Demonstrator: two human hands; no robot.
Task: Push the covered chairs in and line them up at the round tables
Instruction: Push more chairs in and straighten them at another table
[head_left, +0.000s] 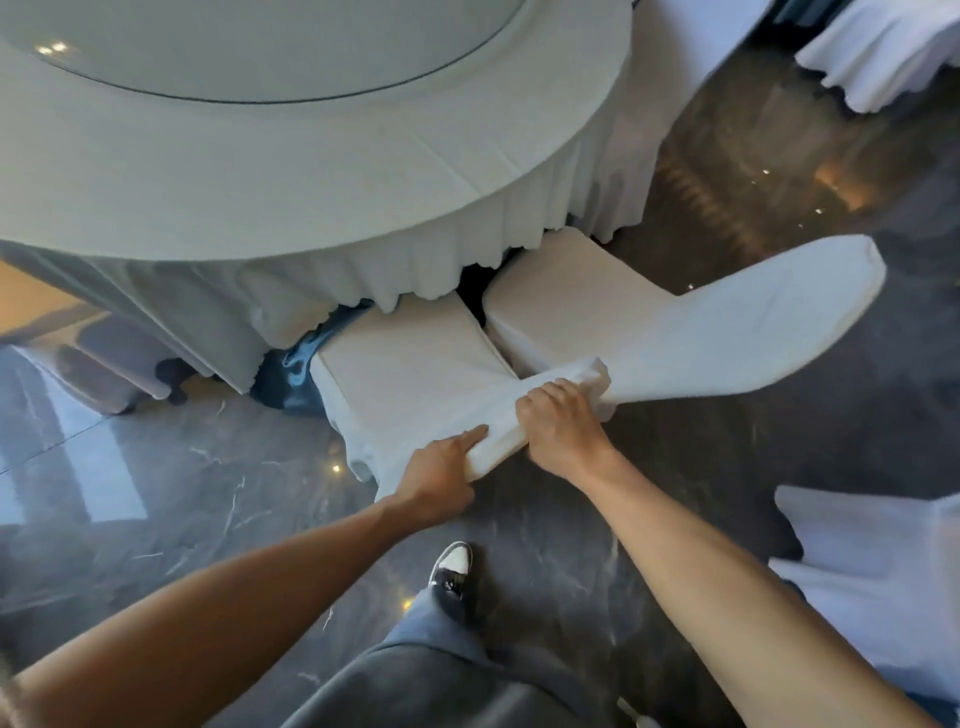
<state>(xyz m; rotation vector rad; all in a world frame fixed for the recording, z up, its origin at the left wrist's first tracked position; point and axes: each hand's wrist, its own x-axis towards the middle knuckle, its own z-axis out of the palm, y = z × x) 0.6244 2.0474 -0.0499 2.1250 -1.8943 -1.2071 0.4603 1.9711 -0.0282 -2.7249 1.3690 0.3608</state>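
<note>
I read the right hand (563, 423) as closed over the top edge of the near chair's backrest (524, 415), fingers curled down over the far side of the covered rail. The left hand (441, 475) sits just beside it at about 8 o'clock, gripping the same rail's left end, with the index finger laid straight along the fabric and the remaining fingers wrapped beneath. Both hands therefore hold one chair. The rail's long axis runs from roughly 8 o'clock to 2 o'clock across the view. From the hands, the near chair's seat (415, 364) lies toward 11 o'clock, and its front edge sits under the hanging skirt of the round table (311, 171). I judge the push direction to be along that 11 o'clock line, square to the rail. A second covered chair (675, 322) stands immediately at 2 o'clock; its seat touches or nearly touches the near seat along a narrow dark seam, and its backrest fans outward toward 3 o'clock, so I judge it less squarely set. The right hand is nearer that neighbour. Further covered chairs (878, 587) stand at 4 o'clock, well apart. A shoe (452, 566) rests on the dark polished floor (753, 467) below the hands, at 6 o'clock.
</note>
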